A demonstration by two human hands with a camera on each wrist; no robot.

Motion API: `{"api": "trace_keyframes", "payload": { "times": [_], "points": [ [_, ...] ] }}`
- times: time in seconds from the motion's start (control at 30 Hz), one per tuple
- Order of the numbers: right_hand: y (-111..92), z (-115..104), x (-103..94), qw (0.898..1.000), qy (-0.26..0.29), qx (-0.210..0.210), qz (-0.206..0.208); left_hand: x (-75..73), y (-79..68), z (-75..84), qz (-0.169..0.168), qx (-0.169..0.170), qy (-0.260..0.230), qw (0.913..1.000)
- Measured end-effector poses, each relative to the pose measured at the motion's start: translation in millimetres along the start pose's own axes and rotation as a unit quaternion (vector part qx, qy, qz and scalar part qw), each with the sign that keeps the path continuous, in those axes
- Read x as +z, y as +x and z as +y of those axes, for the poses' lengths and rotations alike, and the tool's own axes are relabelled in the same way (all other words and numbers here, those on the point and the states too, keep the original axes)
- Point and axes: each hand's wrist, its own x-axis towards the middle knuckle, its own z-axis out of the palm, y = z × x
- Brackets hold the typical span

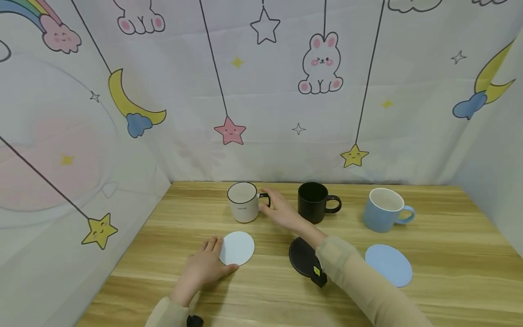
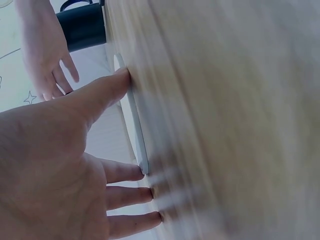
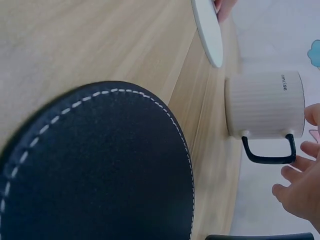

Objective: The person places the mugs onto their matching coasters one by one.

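Note:
My left hand point(image 1: 205, 264) holds the edge of a round white coaster point(image 1: 238, 248) that lies on the table. In the left wrist view, the thumb and index fingertip bracket the coaster's rim point(image 2: 133, 122), while the other fingertips meet the tabletop. My right hand point(image 1: 282, 211) reaches to the white mug point(image 1: 244, 204), which stands upright behind the coaster. The right wrist view has the spread fingers right at the mug's black handle point(image 3: 270, 159) and the thumb close to its dark rim. Nothing shows inside the right hand's grip.
A black mug point(image 1: 311, 203) and a blue mug point(image 1: 381, 210) stand to the right. A black stitched coaster point(image 1: 300, 256), partly covered by the right forearm, and a light blue coaster point(image 1: 389, 265) lie nearer. A printed curtain point(image 1: 265, 91) rises behind the wooden table point(image 1: 253, 295).

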Motion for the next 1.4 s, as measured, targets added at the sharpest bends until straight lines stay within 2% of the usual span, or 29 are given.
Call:
{"api": "trace_keyframes", "payload": {
  "times": [0.37, 0.6, 0.93, 1.4],
  "points": [
    [14, 1, 12.4, 0.999, 0.02, 0.034, 0.019, -1.6, -2.9, -1.2, -0.003, 0.0, 0.004, 1.0],
    [19, 0, 16.8, 0.996, 0.076, 0.038, 0.034, 0.9, -2.5, -0.7, 0.001, -0.003, 0.005, 1.0],
    [23, -4, 17.6, 0.991, 0.097, 0.081, 0.042, 2.0, -1.5, -1.4, -0.005, -0.004, 0.007, 1.0],
    [26, -2, 25.3, 0.984, 0.133, 0.095, 0.066, -0.6, -2.2, 1.3, -0.005, -0.003, 0.004, 1.0]
  ]
}}
